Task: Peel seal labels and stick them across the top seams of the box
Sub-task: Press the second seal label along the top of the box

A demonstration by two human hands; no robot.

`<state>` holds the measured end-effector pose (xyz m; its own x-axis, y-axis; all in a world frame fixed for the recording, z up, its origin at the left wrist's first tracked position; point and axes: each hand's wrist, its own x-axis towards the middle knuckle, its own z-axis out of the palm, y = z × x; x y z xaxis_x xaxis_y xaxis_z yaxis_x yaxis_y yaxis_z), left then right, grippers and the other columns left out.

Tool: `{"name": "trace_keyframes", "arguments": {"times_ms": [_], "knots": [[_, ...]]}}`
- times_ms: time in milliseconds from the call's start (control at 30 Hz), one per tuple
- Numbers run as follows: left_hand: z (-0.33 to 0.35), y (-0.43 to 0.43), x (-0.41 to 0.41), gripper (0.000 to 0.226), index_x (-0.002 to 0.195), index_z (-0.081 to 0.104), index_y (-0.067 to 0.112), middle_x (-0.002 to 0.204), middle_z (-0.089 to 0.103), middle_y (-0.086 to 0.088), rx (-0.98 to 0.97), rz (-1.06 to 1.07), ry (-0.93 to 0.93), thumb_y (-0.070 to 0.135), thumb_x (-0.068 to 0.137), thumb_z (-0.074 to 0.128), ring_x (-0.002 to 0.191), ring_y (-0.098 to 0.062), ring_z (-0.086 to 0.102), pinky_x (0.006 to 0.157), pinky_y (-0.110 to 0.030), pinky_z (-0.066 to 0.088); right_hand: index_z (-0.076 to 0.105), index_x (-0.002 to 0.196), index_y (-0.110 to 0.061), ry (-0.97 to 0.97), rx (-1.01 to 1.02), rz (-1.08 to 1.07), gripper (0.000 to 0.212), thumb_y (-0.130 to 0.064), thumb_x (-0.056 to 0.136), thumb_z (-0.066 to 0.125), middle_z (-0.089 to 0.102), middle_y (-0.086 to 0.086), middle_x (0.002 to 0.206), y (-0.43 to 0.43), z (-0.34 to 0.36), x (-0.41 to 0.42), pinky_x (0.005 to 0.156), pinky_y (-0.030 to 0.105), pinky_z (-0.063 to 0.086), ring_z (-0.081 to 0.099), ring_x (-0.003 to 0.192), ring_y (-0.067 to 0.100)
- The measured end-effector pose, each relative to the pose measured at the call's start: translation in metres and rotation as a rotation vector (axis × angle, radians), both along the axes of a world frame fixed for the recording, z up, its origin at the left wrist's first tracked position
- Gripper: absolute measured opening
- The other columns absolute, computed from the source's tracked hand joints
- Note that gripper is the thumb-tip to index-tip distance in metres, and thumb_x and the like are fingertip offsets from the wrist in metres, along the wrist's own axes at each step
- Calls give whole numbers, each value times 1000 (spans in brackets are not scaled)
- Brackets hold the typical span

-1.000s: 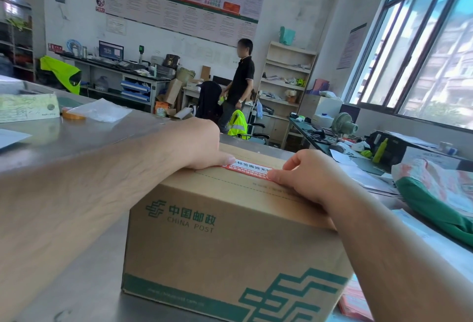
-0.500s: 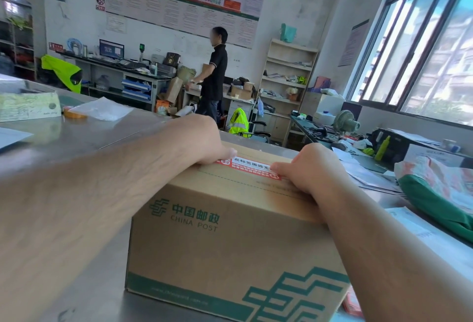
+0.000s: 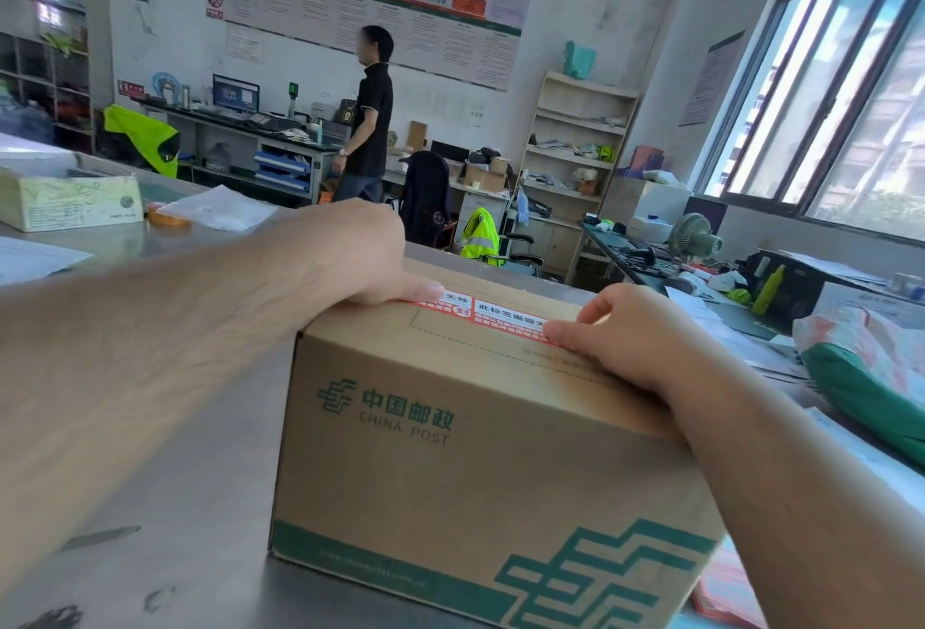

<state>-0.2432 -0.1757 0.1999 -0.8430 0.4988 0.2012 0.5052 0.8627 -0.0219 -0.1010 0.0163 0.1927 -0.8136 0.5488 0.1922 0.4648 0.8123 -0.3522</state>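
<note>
Brown cardboard box with the green China Post logo and a green stripe pattern along the bottom is sitting flat on a dull grey steel table, near corner pointing at the camera. The long red and white seal label with Chinese print is lying across the top of the box, along the far part of the lid just past a dashed printed line. The left hand has its thumb laid flat on the left end of the label, pressing down and not pinching anything. Its other fingers are tucked behind the back of the hand, so can't tell how they lie. The right hand is on the right end, thumb pressed flat on the label and the forefinger arched up loosely behind it, nothing gripped there either, with the wrist resting on the near top edge of the box. The middle of the label shows between the two thumbs. Further back on the table, to the left, there's a small pale green and white carton, a flat orange roll of tape just beside it and a clear plastic bag touching the roll. Off to the right is a green and white sack. In the background a person in a black shirt stands by a cluttered desk, and a hi-vis yellow vest hangs over a chair.
</note>
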Motion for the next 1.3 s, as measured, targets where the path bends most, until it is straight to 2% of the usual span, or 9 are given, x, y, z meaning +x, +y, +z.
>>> {"name": "trace_keyframes", "arguments": {"times_ms": [233,400,500,600,700,833,967,1067,1300], "knots": [[-3,-14,-2,58,69,51,15,73,54,-2,29,-37,-66,71,85,48,69,-18,55,60,-31,41,69,84,-15,-20,10,-29,39,-54,86,68,67,1,85,-15,0,3,68,30,46,62,83,19],[-9,-34,1,52,87,69,11,81,70,-4,150,6,-98,60,88,53,80,-21,66,73,-36,55,66,107,-12,19,47,-72,51,-58,87,64,69,6,103,-30,-3,10,68,31,43,61,93,24],[-15,-53,10,44,90,71,14,88,72,-6,270,62,-99,55,89,55,82,-20,66,77,-39,56,61,110,-15,56,66,-82,46,-55,87,65,64,5,105,-42,-4,26,70,32,41,53,91,23],[-17,-69,30,39,87,69,16,89,69,-5,447,41,-158,53,90,57,81,-17,62,68,-33,51,59,101,-25,158,52,-69,35,-56,86,64,58,-2,95,-59,-9,42,69,31,44,53,89,20],[-23,-80,56,36,85,63,22,84,65,2,587,13,-217,58,88,58,77,-11,58,61,-30,44,55,101,-30,258,41,-26,28,-54,89,61,49,-12,90,-80,-20,59,58,22,34,51,90,14],[-41,-88,95,41,79,61,21,72,61,4,722,-55,-234,61,85,58,69,-11,57,57,-28,40,57,96,-31,433,49,49,25,-55,89,62,55,-13,102,-98,-45,88,81,29,46,53,100,11],[-68,-81,137,43,71,58,17,47,50,9,895,-159,-292,58,84,61,47,-6,48,52,-26,36,62,87,-28,648,47,28,22,-49,84,68,52,-12,102,-104,-75,120,78,17,27,46,101,10],[-88,-65,160,43,64,52,20,38,43,12,930,-239,-347,57,83,60,36,-2,39,51,-26,32,62,86,-27,663,-16,-48,23,-48,83,70,52,-12,99,-97,-99,141,76,19,27,51,98,13],[-140,-15,193,42,62,49,18,38,39,12,979,-344,-456,49,86,62,39,-5,37,43,-17,28,62,86,-26,594,-122,-205,21,-45,85,71,50,-12,95,-55,-147,177,79,28,39,61,97,21]]}}
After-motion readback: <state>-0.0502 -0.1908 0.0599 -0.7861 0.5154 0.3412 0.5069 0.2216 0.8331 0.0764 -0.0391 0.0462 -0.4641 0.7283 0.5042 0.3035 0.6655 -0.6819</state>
